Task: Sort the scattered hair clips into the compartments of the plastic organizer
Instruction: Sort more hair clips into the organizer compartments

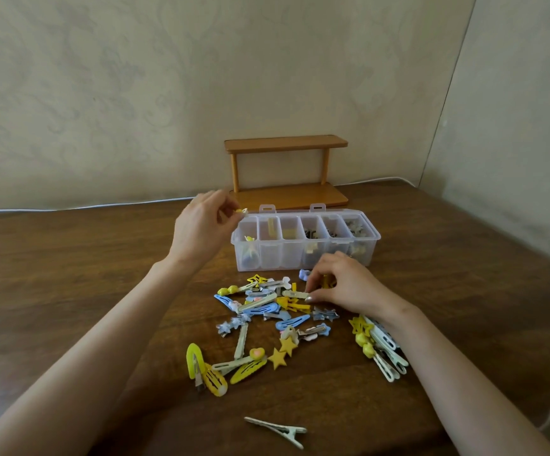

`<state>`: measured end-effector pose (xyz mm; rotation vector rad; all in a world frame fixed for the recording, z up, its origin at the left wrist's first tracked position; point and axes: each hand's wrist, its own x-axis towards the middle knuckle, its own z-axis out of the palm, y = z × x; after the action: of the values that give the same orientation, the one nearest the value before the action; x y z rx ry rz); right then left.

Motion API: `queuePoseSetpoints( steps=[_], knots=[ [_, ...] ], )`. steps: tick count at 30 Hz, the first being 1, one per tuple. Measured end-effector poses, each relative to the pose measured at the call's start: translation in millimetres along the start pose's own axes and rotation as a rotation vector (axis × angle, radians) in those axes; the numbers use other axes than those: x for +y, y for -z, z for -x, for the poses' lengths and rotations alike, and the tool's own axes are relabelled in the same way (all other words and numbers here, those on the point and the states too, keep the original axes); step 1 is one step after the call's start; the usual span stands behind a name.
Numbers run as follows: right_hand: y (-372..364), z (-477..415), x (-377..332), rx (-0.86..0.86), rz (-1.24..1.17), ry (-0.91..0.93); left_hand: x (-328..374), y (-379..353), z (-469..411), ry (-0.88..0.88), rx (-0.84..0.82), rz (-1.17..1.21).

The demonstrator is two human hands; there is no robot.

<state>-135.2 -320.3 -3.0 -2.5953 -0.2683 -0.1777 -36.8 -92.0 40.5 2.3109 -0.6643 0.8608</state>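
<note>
A dark brown wooden tabletop (69, 291) fills the scene. At its far edge, against the wall, stands a small two-tier orange-brown wooden shelf (286, 143). Just near of it sits the clear plastic organizer (306, 255), six compartments in a row, several holding clips. Nearer still lies a scattered pile of yellow, blue and silver hair clips (267, 311), with a smaller cluster (378, 347) beside the right wrist. The left hand (201, 225) hovers at the organizer's left end, pinching a small yellow clip (241, 210). The right hand (342, 284) rests on the pile's far right, pinching a pale green bar clip (295, 294).
</note>
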Motion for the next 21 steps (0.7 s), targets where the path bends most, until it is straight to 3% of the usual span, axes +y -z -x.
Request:
queuePoseSetpoints(
  steps=[5,13,21],
  knots=[
    [1,0,0,-0.018,-0.034,-0.005,-11,-11,5,0.009,-0.115,-0.037],
    [7,4,-5,0.175,-0.337,-0.050,0,-8,3,-0.028,-0.126,0.032],
    [6,2,-1,0.279,-0.466,-0.029,30,-14,16,-0.187,-0.565,0.134]
  ],
)
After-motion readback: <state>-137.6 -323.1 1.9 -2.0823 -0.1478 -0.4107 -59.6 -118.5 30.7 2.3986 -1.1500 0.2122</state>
